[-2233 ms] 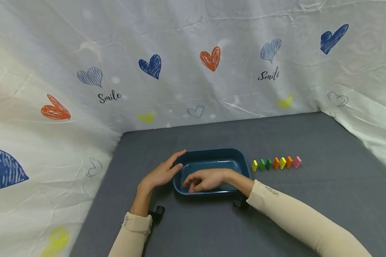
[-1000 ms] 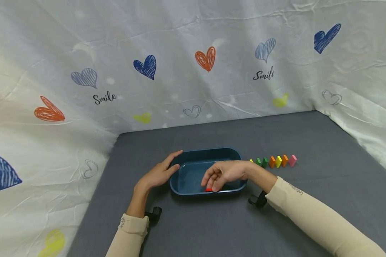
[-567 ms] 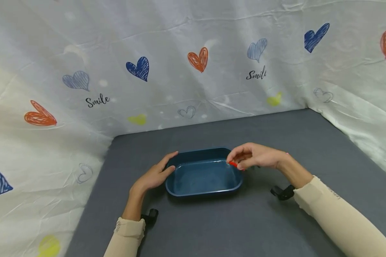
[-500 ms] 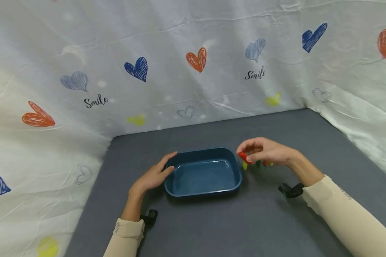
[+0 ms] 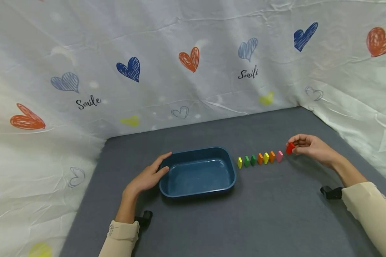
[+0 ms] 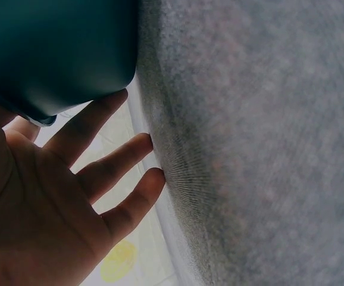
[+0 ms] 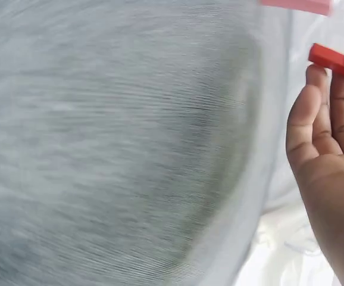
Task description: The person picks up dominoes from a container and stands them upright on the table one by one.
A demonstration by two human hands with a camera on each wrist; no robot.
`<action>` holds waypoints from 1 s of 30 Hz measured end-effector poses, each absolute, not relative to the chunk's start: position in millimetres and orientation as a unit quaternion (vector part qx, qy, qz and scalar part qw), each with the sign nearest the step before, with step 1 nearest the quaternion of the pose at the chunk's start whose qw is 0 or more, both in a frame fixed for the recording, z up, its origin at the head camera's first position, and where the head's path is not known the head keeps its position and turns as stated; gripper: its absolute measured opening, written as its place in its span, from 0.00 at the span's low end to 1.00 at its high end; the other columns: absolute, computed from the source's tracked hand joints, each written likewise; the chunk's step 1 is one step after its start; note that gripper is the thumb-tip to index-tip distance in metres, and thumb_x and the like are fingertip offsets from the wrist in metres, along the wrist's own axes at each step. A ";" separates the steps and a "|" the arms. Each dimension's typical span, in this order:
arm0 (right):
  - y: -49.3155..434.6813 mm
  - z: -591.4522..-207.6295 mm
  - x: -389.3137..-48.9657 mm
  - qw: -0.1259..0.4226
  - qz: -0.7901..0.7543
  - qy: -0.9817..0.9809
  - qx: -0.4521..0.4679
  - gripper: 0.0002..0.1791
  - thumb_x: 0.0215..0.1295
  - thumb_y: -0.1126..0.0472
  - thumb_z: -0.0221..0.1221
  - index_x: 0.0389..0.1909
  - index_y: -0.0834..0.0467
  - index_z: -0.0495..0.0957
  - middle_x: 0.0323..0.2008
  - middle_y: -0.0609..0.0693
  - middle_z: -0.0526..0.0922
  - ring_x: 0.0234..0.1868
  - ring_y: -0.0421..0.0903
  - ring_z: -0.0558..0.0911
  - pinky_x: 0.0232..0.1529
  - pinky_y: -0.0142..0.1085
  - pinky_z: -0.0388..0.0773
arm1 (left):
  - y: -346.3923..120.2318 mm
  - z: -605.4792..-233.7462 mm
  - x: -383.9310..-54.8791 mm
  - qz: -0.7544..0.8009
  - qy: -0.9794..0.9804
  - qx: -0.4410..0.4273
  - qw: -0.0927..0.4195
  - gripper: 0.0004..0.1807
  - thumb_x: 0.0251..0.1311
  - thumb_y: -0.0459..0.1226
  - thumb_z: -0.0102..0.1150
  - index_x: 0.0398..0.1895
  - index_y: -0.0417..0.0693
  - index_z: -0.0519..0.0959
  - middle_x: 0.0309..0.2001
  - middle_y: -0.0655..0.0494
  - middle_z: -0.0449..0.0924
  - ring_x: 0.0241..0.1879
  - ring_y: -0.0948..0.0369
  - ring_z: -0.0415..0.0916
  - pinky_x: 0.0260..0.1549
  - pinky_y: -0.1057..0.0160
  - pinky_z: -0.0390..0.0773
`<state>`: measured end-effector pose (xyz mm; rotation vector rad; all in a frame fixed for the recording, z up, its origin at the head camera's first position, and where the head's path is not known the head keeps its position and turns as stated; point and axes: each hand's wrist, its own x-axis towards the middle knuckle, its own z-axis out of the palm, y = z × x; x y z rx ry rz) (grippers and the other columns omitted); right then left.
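Observation:
A small red domino point(image 5: 290, 148) is pinched between the thumb and fingers of my right hand point(image 5: 316, 151). It sits just right of the pink domino point(image 5: 279, 156), which ends a row of upright dominoes; whether the red one touches the table cannot be told. From the left, that row runs yellow point(image 5: 239, 162), two greens, orange, yellow, orange, pink. My left hand point(image 5: 144, 179) rests against the left end of a dark blue rectangular tray point(image 5: 196, 195), thumb by the rim. In the left wrist view its spread fingers point(image 6: 115, 170) lie along the tray's outer side.
Grey cloth point(image 5: 231, 228) covers the table. A white curtain point(image 5: 167, 92) with printed hearts hangs behind and at both sides. The tray stands close to the left end of the domino row. Black cameras point(image 5: 332, 192) are strapped at the wrists.
My right hand has taken the red domino out of the tray and moved right past the row, uncovering the dominoes. My left hand has stayed at the tray while the head view has turned slightly right.

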<state>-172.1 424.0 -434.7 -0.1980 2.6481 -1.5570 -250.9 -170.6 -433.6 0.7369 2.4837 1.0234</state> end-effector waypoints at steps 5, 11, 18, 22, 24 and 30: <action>417.5 -442.5 -176.1 0.067 -0.483 0.872 -0.045 0.18 0.69 0.69 0.59 0.57 0.70 0.72 0.48 0.51 0.82 0.43 0.36 0.82 0.42 0.34 0.84 | -171.2 -433.2 -250.3 0.362 0.876 0.264 0.176 0.33 0.80 0.50 0.42 0.83 0.64 0.47 0.83 0.48 0.43 0.79 0.38 0.50 0.71 0.29 0.56; 412.7 -443.5 -180.0 0.082 -0.466 0.880 -0.042 0.17 0.67 0.71 0.59 0.56 0.69 0.73 0.50 0.60 0.81 0.44 0.37 0.81 0.42 0.34 0.83 | -169.4 -433.6 -248.9 0.365 0.875 0.262 0.179 0.34 0.80 0.49 0.43 0.83 0.63 0.47 0.83 0.48 0.43 0.79 0.39 0.48 0.71 0.29 0.55; 410.3 -446.1 -182.8 0.086 -0.459 0.883 -0.046 0.18 0.69 0.69 0.60 0.57 0.68 0.72 0.53 0.63 0.80 0.45 0.38 0.81 0.43 0.33 0.83 | -171.3 -433.2 -245.6 0.358 0.882 0.250 0.178 0.33 0.81 0.47 0.43 0.83 0.66 0.47 0.83 0.49 0.44 0.80 0.40 0.48 0.71 0.29 0.55; 411.2 -443.2 -182.0 0.079 -0.451 0.888 -0.052 0.20 0.69 0.69 0.60 0.59 0.66 0.71 0.56 0.61 0.79 0.47 0.34 0.80 0.44 0.32 0.82 | -171.2 -433.5 -245.2 0.357 0.883 0.249 0.177 0.33 0.81 0.48 0.42 0.83 0.67 0.46 0.84 0.50 0.43 0.80 0.40 0.49 0.72 0.29 0.54; 411.6 -437.7 -179.7 0.060 -0.442 0.893 -0.056 0.21 0.71 0.68 0.59 0.62 0.65 0.70 0.58 0.59 0.78 0.49 0.29 0.78 0.44 0.28 0.80 | -170.6 -432.6 -246.6 0.361 0.880 0.251 0.178 0.33 0.81 0.49 0.41 0.83 0.68 0.44 0.84 0.51 0.42 0.80 0.40 0.48 0.72 0.29 0.54; 386.7 -406.9 -172.5 -0.072 -0.438 0.895 -0.033 0.26 0.78 0.55 0.54 0.73 0.56 0.65 0.77 0.52 0.61 0.71 0.45 0.67 0.69 0.44 0.68 | -170.8 -423.6 -253.3 0.371 0.876 0.256 0.171 0.35 0.80 0.55 0.37 0.83 0.69 0.40 0.84 0.51 0.41 0.81 0.40 0.45 0.72 0.28 0.51</action>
